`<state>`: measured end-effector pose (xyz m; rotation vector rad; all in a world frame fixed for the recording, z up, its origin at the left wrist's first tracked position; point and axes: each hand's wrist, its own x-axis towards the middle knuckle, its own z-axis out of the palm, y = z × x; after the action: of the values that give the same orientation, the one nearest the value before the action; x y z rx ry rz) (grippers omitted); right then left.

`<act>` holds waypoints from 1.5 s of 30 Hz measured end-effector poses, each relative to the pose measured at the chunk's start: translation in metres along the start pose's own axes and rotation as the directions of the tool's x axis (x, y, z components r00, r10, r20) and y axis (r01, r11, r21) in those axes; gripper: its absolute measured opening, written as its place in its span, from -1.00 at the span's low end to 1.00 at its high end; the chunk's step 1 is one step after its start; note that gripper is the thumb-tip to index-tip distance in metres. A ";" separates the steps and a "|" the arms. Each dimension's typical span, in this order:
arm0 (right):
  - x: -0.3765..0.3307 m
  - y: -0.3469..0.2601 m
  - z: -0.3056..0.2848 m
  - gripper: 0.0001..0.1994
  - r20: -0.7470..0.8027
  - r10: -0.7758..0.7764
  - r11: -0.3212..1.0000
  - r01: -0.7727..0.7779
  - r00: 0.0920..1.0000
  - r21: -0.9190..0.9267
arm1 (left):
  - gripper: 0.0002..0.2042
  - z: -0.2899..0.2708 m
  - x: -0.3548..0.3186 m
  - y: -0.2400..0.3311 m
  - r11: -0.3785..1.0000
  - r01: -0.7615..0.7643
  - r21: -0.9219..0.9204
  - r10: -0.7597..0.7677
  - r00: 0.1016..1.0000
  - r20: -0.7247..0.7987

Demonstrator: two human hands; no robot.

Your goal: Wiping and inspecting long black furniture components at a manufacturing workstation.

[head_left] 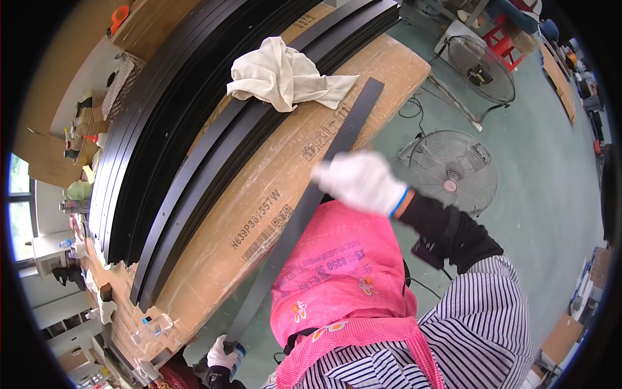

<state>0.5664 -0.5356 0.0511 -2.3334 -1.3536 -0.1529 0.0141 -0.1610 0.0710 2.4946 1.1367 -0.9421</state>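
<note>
A long flat black strip [293, 227] slants from the upper middle down to the lower left, between the carton and the pink apron. My left hand [222, 354], in a white glove, is closed round its lower end. A blue object [239, 358] shows beside that hand; its kind is unclear. My right hand [363, 181], also gloved in white and blurred by motion, lies curled over the strip's upper half. The fingers' far side is hidden. Above, a crumpled cream cloth [275, 74] rests on stacked black strips [214, 139].
The stacks lie along a big film-wrapped carton [214, 259] with printed marks. More black strips [139, 149] are piled farther left. A clear bottle [157, 324] sits by the carton's near-left end. Right of it are two floor fans [451, 172], cables and a red stool [502, 45].
</note>
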 end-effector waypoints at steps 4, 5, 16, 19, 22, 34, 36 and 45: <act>0.005 0.059 0.018 -0.82 -0.313 0.032 0.971 -0.104 0.949 -0.215 | -0.45 -0.003 -0.001 0.000 0.999 -0.053 0.005 0.053 0.996 -0.071; 0.005 0.106 0.009 -0.83 -0.370 0.152 0.907 -0.278 0.917 -0.315 | -0.46 -0.003 -0.005 0.003 0.997 -0.071 0.013 0.072 0.993 -0.094; -0.107 0.019 0.005 -0.91 0.346 0.533 0.155 -0.490 0.772 0.858 | -0.74 0.029 -0.033 0.049 0.979 -0.193 -0.072 0.136 0.869 -0.476; -0.111 -0.086 0.028 -0.59 0.326 0.344 -0.380 -0.187 0.880 0.906 | -0.72 0.015 -0.035 0.099 0.949 -0.292 -0.120 0.187 0.826 -0.532; -0.086 -0.127 0.032 -0.77 0.319 0.435 -0.148 -0.283 0.842 0.948 | -0.62 -0.011 -0.035 0.167 0.888 -0.459 -0.017 0.352 0.704 -0.616; 0.154 0.054 -0.046 -0.66 0.026 0.611 0.093 -0.104 0.791 0.990 | -0.43 -0.140 -0.002 0.257 0.933 -0.356 0.046 0.223 0.473 -0.852; 0.186 0.066 -0.026 -0.69 -0.003 0.644 0.045 -0.034 0.765 0.998 | -0.44 -0.165 0.011 0.263 0.934 -0.350 0.067 0.234 0.458 -0.858; 0.182 0.045 -0.026 -0.65 -0.228 0.483 0.577 -0.112 0.845 0.809 | -0.48 -0.248 0.128 0.198 0.924 -0.364 0.119 0.295 0.479 -0.827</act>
<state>0.7017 -0.4203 0.1164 -1.5938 -0.5677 0.0328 0.3372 -0.1050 0.1689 2.9810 0.7468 0.5118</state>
